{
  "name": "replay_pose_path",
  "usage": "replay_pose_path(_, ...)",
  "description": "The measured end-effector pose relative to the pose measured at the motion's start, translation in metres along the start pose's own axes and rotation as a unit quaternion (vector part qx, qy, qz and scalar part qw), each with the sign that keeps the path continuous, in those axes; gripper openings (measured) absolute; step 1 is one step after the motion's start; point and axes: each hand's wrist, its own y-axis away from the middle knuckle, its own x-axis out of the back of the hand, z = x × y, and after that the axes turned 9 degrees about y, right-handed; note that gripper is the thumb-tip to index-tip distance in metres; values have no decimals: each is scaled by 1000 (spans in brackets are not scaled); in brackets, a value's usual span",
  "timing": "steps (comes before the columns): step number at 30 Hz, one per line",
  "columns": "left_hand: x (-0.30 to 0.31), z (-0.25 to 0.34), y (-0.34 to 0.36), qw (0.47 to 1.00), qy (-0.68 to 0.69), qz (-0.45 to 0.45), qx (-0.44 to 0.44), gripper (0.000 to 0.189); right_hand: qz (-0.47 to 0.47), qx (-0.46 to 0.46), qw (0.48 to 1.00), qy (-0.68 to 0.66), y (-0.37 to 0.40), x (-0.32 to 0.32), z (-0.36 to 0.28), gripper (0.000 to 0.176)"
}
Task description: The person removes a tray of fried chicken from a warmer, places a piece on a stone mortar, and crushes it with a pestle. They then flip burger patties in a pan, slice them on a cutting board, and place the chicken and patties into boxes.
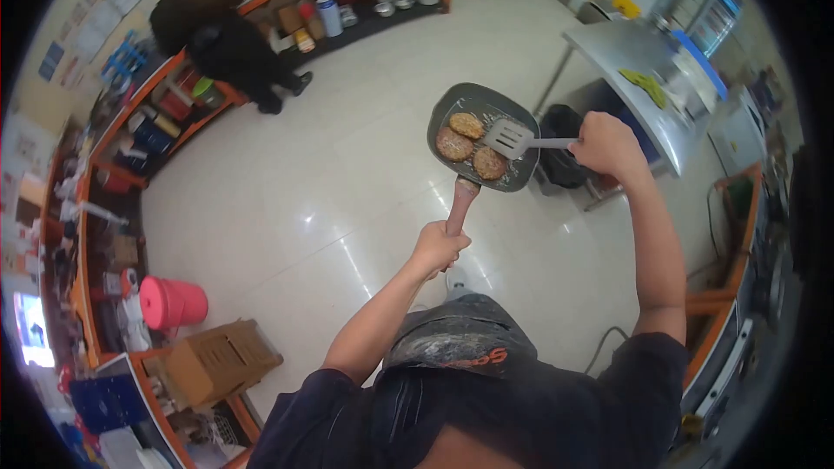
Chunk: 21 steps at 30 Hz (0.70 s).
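My left hand [437, 247] is wrapped round the brown handle of a dark square grill pan [440, 156], held out over the floor in front of me. Three browned patties [454, 144] lie in the pan, close together toward its left and middle. My right hand [608, 146] grips the handle of a grey slotted spatula [509, 138]. The spatula's blade is inside the pan, at the right side of the patties, its tip overlapping their edges in this view.
A steel table [630, 56] with a green cloth [644, 87] stands at right, beside a black bin bag [565, 148]. A person in dark clothes [213, 30] stands at the far-left counter. A pink bucket [173, 302] and a cardboard box [219, 361] are at lower left.
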Motion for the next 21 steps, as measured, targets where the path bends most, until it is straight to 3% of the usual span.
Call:
replay_pose_path(2,36,17,-8,999,17,33,-5,12,-35,50,998,-24,-61,4,-33,25)
replay_pose_path(3,53,23,-14,998,27,50,-5,12,-3,110,993,-47,-101,-13,-37,29)
replay_pose_path(6,98,42,-41,994,47,95,-21,12,-99,152,974,-136,-170,-2,-83,32)
replay_pose_path(10,158,78,-91,986,48,155,-37,12,-144,124,953,-236,-265,-12,-146,34)
replay_pose_path(14,210,116,-153,978,17,206,-25,19,-115,175,941,-265,-372,-24,-199,37)
replay_pose_path(17,245,145,-195,974,16,228,0,18,-22,272,941,-201,-453,-31,-237,38)
replay_pose_path(21,270,186,-253,967,84,241,-13,11,-46,303,938,-162,-532,-20,-278,40)
